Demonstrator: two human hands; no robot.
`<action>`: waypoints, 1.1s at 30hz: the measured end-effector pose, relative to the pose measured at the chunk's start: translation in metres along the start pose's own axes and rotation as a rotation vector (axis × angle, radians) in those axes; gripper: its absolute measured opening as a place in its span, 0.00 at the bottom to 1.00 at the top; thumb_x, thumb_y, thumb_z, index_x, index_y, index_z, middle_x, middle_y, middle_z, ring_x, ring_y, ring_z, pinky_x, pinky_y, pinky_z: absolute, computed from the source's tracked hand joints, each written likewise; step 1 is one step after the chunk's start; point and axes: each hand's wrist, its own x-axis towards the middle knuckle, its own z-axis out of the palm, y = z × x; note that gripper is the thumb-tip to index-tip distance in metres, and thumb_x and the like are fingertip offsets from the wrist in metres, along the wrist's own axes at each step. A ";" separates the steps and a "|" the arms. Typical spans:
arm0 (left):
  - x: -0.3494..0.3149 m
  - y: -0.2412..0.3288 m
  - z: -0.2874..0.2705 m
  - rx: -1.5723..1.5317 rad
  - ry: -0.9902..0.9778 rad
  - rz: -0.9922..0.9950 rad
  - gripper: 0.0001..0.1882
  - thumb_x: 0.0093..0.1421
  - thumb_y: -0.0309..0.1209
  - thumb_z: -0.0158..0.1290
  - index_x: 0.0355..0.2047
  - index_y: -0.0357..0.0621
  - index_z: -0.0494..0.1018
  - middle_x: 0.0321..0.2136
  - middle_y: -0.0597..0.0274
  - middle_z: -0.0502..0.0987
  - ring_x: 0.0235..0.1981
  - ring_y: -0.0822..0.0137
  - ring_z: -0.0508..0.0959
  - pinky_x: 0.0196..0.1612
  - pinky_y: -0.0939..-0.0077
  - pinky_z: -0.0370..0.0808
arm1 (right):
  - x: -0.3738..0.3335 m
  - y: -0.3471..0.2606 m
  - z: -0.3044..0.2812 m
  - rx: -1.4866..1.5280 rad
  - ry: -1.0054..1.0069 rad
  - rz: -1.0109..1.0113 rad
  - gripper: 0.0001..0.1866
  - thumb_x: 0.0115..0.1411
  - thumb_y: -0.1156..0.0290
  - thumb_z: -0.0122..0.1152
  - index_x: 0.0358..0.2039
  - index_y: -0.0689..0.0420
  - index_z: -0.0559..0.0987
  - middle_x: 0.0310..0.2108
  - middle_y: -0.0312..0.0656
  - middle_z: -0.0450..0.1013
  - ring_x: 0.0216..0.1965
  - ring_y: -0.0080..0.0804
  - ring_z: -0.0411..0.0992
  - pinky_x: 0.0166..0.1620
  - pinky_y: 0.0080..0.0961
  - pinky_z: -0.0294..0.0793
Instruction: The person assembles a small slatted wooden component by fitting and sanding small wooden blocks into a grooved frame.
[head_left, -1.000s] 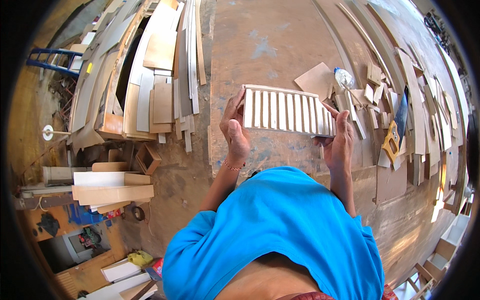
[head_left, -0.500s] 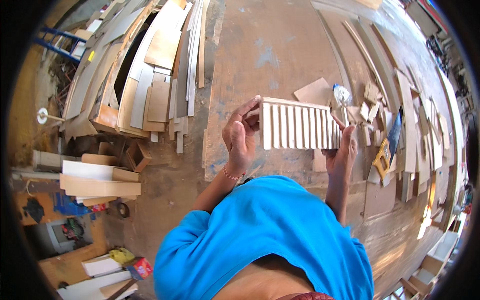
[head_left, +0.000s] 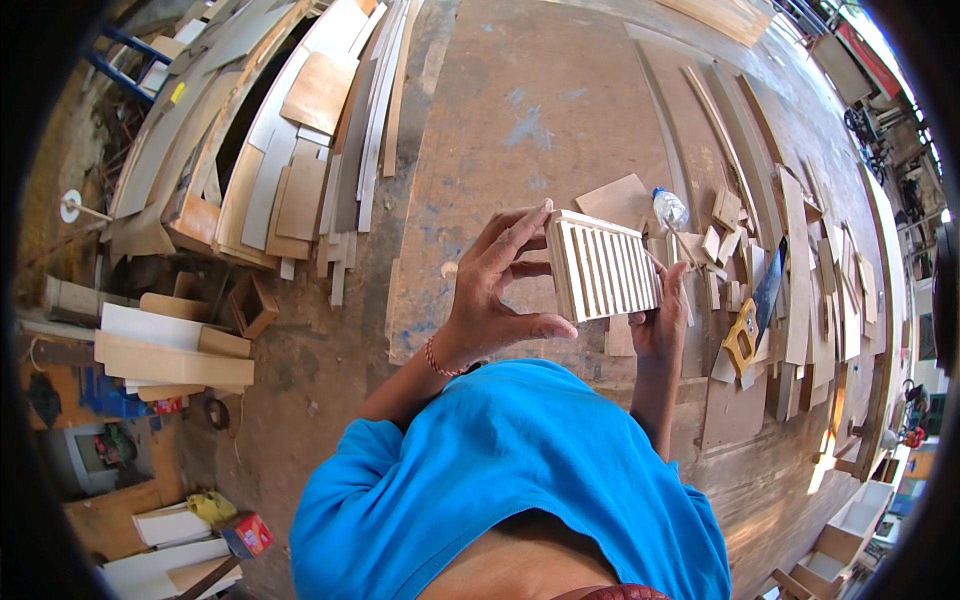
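A small pale wooden slatted panel, thick at its sides and with parallel strips and dark gaps between them, is held up above the work table. My right hand grips its right end, thumb in front, the other fingers partly hidden by the panel. At its left side my left hand is spread wide, fingertips close to the upper left corner and thumb below the lower left corner. Whether those fingertips touch the wood I cannot tell.
A handsaw with a yellow handle lies to the right among wood offcuts and long boards. Beyond the panel are a clear plastic bottle and a flat board piece. Stacked boards stand at the left.
The panel has tilted, its left side face now showing. My left hand has opened from its hold on the left end, its thumb swinging out. My right hand keeps its grip.
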 end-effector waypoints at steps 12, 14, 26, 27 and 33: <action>0.010 -0.006 -0.014 -0.435 0.313 -0.474 0.18 0.60 0.31 0.47 0.48 0.34 0.66 0.36 0.54 0.75 0.32 0.68 0.78 0.33 0.78 0.78 | -0.002 -0.018 0.020 -0.260 0.085 -0.215 0.29 0.62 0.51 0.40 0.41 0.69 0.73 0.20 0.37 0.71 0.14 0.15 0.66 0.14 0.10 0.63; 0.011 -0.007 -0.016 -0.441 0.337 -0.505 0.15 0.60 0.29 0.47 0.45 0.34 0.69 0.33 0.55 0.77 0.29 0.71 0.78 0.31 0.80 0.78 | -0.001 -0.022 0.022 -0.305 0.012 -0.251 0.28 0.62 0.51 0.40 0.41 0.68 0.73 0.19 0.37 0.71 0.14 0.15 0.66 0.14 0.12 0.63; 0.008 -0.019 -0.023 -0.462 0.331 -0.584 0.14 0.57 0.25 0.49 0.43 0.31 0.68 0.31 0.55 0.76 0.26 0.74 0.77 0.28 0.84 0.77 | 0.000 -0.026 0.025 -0.349 0.043 -0.262 0.27 0.62 0.52 0.42 0.41 0.68 0.73 0.20 0.37 0.72 0.14 0.16 0.66 0.14 0.13 0.64; 0.008 -0.021 -0.023 -0.462 0.348 -0.602 0.14 0.56 0.24 0.49 0.43 0.31 0.68 0.31 0.56 0.76 0.26 0.74 0.77 0.28 0.84 0.77 | 0.001 -0.029 0.026 -0.351 0.023 -0.220 0.26 0.62 0.53 0.43 0.41 0.68 0.73 0.20 0.37 0.72 0.14 0.17 0.66 0.14 0.13 0.64; 0.009 -0.025 -0.025 -0.498 0.340 -0.631 0.13 0.56 0.24 0.49 0.42 0.32 0.69 0.30 0.58 0.76 0.25 0.76 0.77 0.26 0.86 0.76 | 0.007 -0.052 0.023 -0.388 -0.099 -0.020 0.19 0.58 0.62 0.51 0.42 0.65 0.74 0.24 0.41 0.73 0.18 0.20 0.69 0.16 0.16 0.69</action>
